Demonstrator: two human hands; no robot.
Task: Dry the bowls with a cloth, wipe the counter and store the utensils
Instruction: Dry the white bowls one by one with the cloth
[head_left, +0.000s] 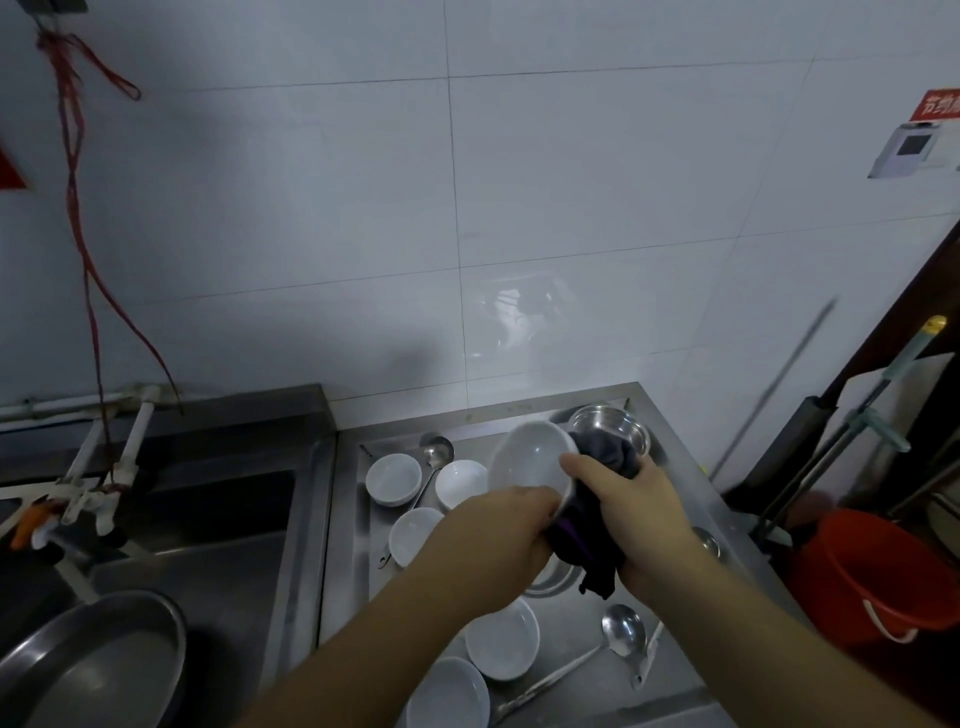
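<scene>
Bowl drying at centre frame.
Left hand (511, 525) grips the white bowl (530, 454); right hand (636, 512) clutches the dark cloth (587, 540), which hides the bowl's underside and both hands' fingertips.

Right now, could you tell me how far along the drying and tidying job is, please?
Early on. Nothing looks finished that I can confirm. In hand: the left hand holds a white bowl while the right hand works the dark cloth against it. Left: five white bowls sit on the counter, and two ladles lie unstored.
</scene>
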